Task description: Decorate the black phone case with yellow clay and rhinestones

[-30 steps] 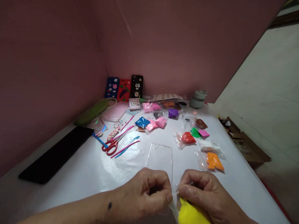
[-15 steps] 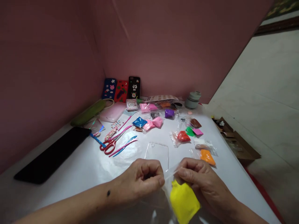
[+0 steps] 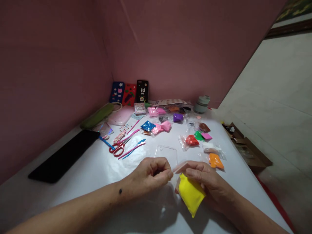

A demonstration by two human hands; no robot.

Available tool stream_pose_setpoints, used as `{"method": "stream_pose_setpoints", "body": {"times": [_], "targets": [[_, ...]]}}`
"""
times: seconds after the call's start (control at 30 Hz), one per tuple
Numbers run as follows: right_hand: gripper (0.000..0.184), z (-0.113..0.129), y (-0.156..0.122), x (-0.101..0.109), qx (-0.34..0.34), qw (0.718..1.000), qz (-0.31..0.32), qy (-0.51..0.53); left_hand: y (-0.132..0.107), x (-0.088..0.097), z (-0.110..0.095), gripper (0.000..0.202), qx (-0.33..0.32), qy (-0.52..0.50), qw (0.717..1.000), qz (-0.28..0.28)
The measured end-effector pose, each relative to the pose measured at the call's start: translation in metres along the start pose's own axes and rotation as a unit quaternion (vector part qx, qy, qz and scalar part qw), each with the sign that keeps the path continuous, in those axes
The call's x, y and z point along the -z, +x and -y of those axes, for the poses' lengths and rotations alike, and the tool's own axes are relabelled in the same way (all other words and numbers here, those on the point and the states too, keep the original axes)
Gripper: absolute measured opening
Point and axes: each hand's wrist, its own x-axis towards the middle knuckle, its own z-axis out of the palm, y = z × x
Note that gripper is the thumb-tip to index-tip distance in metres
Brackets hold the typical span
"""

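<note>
My right hand [image 3: 204,177] grips a clear plastic bag [image 3: 179,168] with a flat block of yellow modelling clay [image 3: 191,195], which hangs tilted below the thumb. The fingers of my left hand [image 3: 156,170] are pinched at the bag's left edge. Beyond both hands a clear phone case [image 3: 167,151] lies flat, its near part hidden by my left hand. Bagged orange clay [image 3: 215,161] rests just past my right knuckles.
Red-handled scissors [image 3: 119,149] lie left of centre beside pink and blue modelling tools [image 3: 133,149]. A black slab [image 3: 64,156] is at far left. Bagged red clay [image 3: 192,140] and other colours spread across the right. Decorated phone cases [image 3: 129,95] lean at the back near a grey jar [image 3: 201,104].
Both hands have risen slightly. The yellow clay has tilted and now hangs higher, with more of it showing, and my right fingers lie more stretched along the bag. The view has shifted a little.
</note>
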Motion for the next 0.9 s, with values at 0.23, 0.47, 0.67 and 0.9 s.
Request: {"method": "stream_pose_setpoints", "body": {"times": [0.23,0.47,0.67,0.9], "targets": [[0.029,-0.006,-0.002,0.001,-0.015,0.998,0.004,-0.06,-0.001,0.001,-0.004,0.02,0.033,-0.022,0.997,0.07],[0.027,0.002,-0.008,-0.005,-0.039,0.987,0.037,-0.151,0.001,0.005,0.004,0.014,0.07,-0.048,0.987,0.139],[0.026,0.003,-0.006,-0.001,-0.034,0.989,0.058,-0.133,0.001,0.004,0.005,0.018,0.058,-0.098,0.985,0.132],[0.031,-0.005,0.001,0.006,-0.046,0.991,0.109,-0.064,0.001,0.007,-0.001,0.013,0.058,-0.073,0.993,0.071]]}}
